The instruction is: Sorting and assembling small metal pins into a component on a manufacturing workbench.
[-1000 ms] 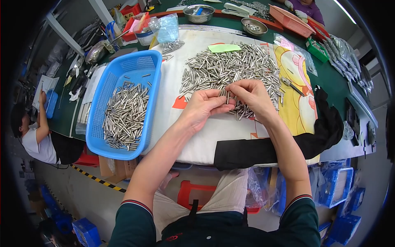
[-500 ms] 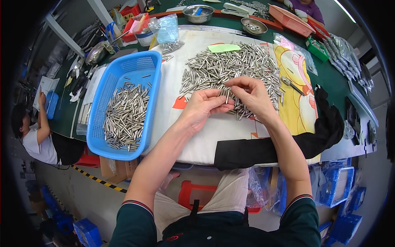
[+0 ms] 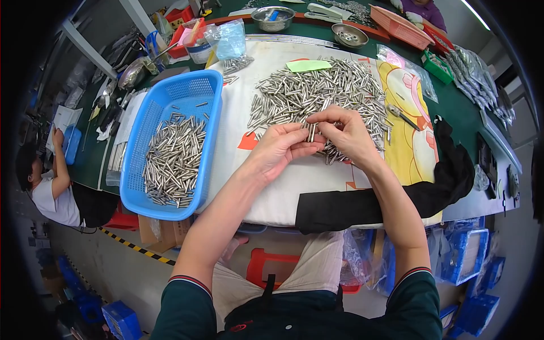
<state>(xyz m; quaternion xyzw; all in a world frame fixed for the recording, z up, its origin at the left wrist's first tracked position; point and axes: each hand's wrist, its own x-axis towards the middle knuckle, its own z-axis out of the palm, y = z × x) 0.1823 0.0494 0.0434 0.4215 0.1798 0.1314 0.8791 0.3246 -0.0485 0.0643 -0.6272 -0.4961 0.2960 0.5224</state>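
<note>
Between my two hands, just over the near edge of the pile, a few small metal pins (image 3: 311, 132) stand upright. My left hand (image 3: 285, 145) pinches them with thumb and fingers. My right hand (image 3: 342, 131) has its thumb and forefinger closed at the same pins, touching them from the right. Beyond my hands spreads a wide pile of silvery metal pins (image 3: 317, 90), with a pale green slip of paper (image 3: 309, 66) on its far side. To the left stands a blue plastic basket (image 3: 129, 164) with many similar pins in it.
A black sleeve-like cloth (image 3: 340, 211) lies under my right forearm. Right of the pile is a dark-handled tool (image 3: 403, 117). Metal bowls (image 3: 272, 19) and a pink basket (image 3: 399, 28) stand at the back. Other people work at far left and back right.
My right thumb and forefinger have closed in on the pins at my left fingertips. The pins now stand more upright and show more clearly. The basket and pile look unchanged.
</note>
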